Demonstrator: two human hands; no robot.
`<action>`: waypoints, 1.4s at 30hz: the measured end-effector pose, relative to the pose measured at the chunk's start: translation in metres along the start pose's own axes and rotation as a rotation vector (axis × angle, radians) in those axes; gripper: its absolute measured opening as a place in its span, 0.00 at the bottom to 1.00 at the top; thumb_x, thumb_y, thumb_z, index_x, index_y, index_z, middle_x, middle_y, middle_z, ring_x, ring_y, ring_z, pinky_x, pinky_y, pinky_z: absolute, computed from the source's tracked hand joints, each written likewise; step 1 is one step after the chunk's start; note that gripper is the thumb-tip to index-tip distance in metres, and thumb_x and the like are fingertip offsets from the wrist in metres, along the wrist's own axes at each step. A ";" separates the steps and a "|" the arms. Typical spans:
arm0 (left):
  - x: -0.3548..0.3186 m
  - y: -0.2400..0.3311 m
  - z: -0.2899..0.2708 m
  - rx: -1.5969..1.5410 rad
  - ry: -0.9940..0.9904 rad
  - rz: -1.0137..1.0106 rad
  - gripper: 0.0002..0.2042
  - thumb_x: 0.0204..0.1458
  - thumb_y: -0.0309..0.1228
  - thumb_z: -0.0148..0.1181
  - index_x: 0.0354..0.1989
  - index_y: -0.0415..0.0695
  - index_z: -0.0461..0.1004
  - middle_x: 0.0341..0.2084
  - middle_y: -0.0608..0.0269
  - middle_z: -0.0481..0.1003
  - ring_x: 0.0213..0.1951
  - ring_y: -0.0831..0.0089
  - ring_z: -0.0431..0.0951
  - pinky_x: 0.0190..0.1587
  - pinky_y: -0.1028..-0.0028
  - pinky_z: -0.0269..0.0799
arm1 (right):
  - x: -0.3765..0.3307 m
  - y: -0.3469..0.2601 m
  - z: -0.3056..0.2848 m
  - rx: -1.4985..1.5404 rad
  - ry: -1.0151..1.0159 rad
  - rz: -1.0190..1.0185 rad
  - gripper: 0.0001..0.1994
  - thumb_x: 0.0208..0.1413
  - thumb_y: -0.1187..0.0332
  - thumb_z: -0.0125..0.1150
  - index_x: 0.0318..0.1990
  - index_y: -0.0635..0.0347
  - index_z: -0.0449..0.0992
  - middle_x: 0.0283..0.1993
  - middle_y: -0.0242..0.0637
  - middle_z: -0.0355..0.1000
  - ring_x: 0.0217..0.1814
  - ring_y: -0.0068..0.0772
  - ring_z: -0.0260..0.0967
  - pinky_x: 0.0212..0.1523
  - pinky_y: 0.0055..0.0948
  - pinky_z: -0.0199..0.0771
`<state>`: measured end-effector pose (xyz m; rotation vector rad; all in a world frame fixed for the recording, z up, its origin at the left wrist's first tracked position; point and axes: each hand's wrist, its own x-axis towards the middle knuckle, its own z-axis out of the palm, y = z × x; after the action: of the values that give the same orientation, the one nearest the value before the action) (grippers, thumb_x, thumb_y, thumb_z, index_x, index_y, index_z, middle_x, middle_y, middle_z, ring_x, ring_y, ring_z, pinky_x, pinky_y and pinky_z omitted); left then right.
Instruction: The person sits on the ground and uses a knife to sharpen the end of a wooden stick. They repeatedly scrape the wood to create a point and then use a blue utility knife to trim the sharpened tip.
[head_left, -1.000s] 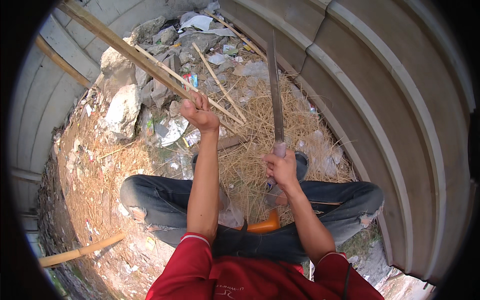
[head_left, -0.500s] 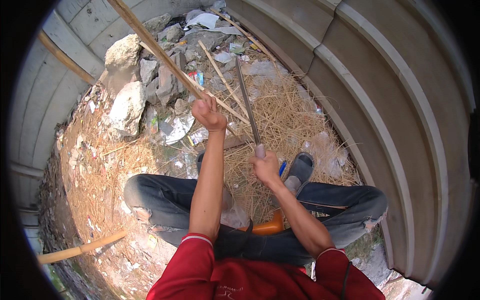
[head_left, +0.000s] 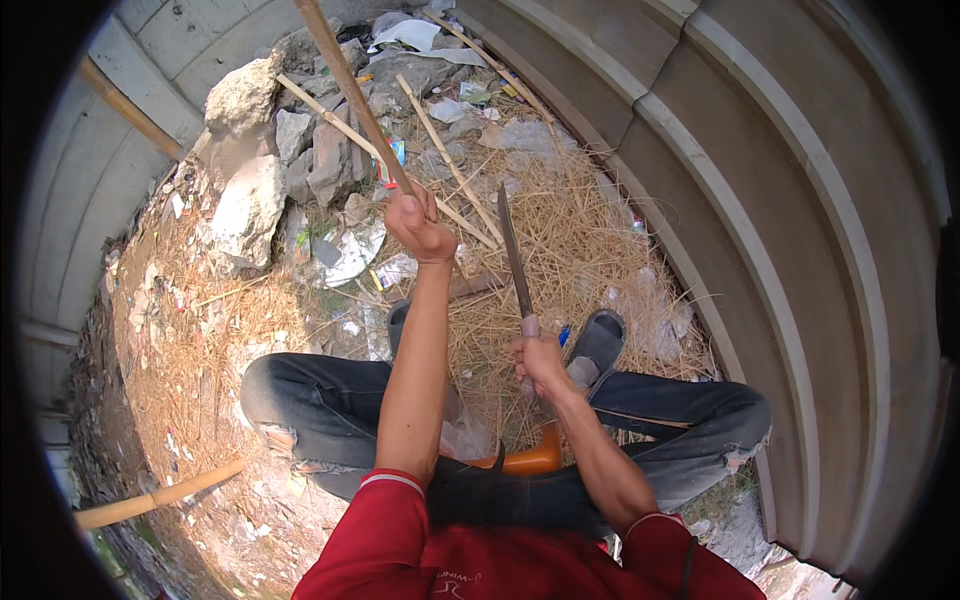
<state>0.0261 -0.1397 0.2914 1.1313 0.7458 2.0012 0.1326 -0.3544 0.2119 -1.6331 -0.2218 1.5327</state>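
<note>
My left hand (head_left: 420,228) is closed round the lower part of a long brown bamboo stick (head_left: 352,90), which slants up and away past the top edge. In my right hand (head_left: 541,362) is the pale handle of a machete (head_left: 516,250). Its long, dark blade points away from me and stands apart from the stick. Beyond my hands, two pale split bamboo strips (head_left: 440,140) (head_left: 338,122) lie on the ground. Wood shavings (head_left: 570,230) cover the ground around the blade.
An orange plastic stool (head_left: 535,458) shows beneath me between my legs. Rocks (head_left: 247,205) and litter lie ahead on the left. Corrugated metal sheeting (head_left: 780,200) curves along the right. A bamboo pole (head_left: 165,497) juts in at the lower left, and a pale wall (head_left: 70,220) stands at the left.
My right hand has drawn the machete back toward me, so its tip sits lower and nearer. The bamboo stick has swung somewhat more upright and to the right.
</note>
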 end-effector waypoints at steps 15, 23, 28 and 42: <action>-0.002 0.008 -0.015 -0.037 0.016 -0.035 0.26 0.64 0.55 0.39 0.23 0.46 0.58 0.16 0.70 0.53 0.18 0.80 0.52 0.22 0.77 0.47 | -0.007 0.104 0.008 -0.148 0.016 -0.085 0.07 0.55 0.76 0.54 0.25 0.61 0.69 0.20 0.33 0.65 0.15 0.26 0.61 0.17 0.32 0.63; 0.000 0.038 0.005 -0.094 0.064 -0.121 0.28 0.64 0.60 0.34 0.22 0.49 0.54 0.15 0.72 0.50 0.17 0.80 0.48 0.21 0.76 0.43 | -0.029 0.005 -0.015 0.211 0.100 -0.282 0.10 0.47 0.82 0.62 0.24 0.59 0.66 0.17 0.29 0.61 0.12 0.22 0.57 0.12 0.26 0.58; -0.017 0.014 0.005 -0.051 0.045 -0.093 0.26 0.64 0.55 0.39 0.23 0.46 0.56 0.18 0.72 0.54 0.19 0.82 0.50 0.22 0.78 0.44 | -0.027 0.012 -0.011 0.102 0.092 -0.365 0.08 0.48 0.76 0.62 0.20 0.63 0.70 0.16 0.34 0.66 0.14 0.29 0.63 0.15 0.32 0.64; -0.005 -0.004 -0.004 -0.081 0.035 -0.035 0.24 0.65 0.53 0.41 0.25 0.46 0.58 0.20 0.73 0.52 0.19 0.82 0.51 0.22 0.78 0.44 | -0.034 -0.149 0.050 -0.068 -0.013 -0.693 0.09 0.45 0.71 0.67 0.23 0.64 0.71 0.16 0.31 0.66 0.20 0.25 0.64 0.25 0.30 0.63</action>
<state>0.0257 -0.1423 0.2842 1.0319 0.6913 2.0077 0.1420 -0.2623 0.3429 -1.3855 -0.7657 1.0061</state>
